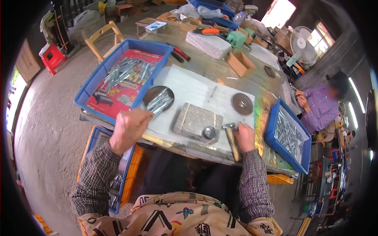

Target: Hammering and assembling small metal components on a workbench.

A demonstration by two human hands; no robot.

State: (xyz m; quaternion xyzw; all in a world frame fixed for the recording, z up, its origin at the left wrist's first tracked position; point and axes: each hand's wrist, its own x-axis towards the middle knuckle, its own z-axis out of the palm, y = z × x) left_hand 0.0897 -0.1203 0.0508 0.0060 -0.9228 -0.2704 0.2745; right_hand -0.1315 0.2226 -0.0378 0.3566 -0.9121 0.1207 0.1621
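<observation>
By the rods, likely stiff, slippery and best taken mid-length, the left hand is bunched; whether it or the right hand grips something, I cannot tell.

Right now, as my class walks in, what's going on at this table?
The left hand is at a bundle of metal parts over a dark round dish. The right hand is by a hammer; its grip is unclear. Between them, a round metal piece sits on a stone block.
</observation>
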